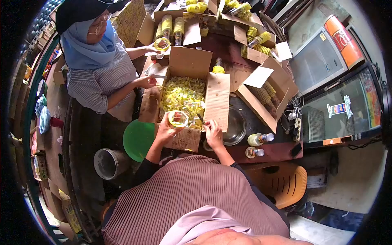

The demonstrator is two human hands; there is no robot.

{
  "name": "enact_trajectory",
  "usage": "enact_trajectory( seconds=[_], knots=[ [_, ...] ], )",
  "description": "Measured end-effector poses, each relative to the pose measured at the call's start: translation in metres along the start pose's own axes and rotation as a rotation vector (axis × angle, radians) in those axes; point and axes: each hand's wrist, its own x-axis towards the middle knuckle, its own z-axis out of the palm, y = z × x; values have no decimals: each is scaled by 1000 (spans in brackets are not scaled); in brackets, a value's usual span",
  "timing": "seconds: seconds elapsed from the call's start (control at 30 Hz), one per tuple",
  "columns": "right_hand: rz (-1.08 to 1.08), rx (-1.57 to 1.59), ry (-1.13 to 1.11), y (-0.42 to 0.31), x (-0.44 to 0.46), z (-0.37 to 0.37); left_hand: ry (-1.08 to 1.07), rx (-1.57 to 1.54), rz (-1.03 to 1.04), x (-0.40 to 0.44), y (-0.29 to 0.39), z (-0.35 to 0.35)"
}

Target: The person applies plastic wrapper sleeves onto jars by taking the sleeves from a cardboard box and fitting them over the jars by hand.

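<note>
My left hand is closed around a clear plastic cup with yellow on it, tilted so that its round opening faces me. The fingers of my right hand are pinched on a thin dark tool, whose exact kind is too small to make out. Both hands are over the near edge of an open cardboard box. Yellow and clear plastic scraps fill that box. Across from me, a co-worker holds another yellow-ringed clear cup and a thin pale strip-like item.
A metal bowl sits right of the box, near stacked cups. More boxes with yellow cup stacks line the table's far side. At left are a green basin and a bucket. An orange chair stands at right.
</note>
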Motion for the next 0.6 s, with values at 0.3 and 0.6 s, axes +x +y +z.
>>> enact_trajectory(
  seconds=[0.3, 0.6],
  knots=[
    [-109, -17, 12, -28, 4, -36, -85, 374, 138, 8, -14, 5],
    [-125, 109, 52, -50, 1, -49, -158, 119, 20, 9, 16, 18]
  ],
)
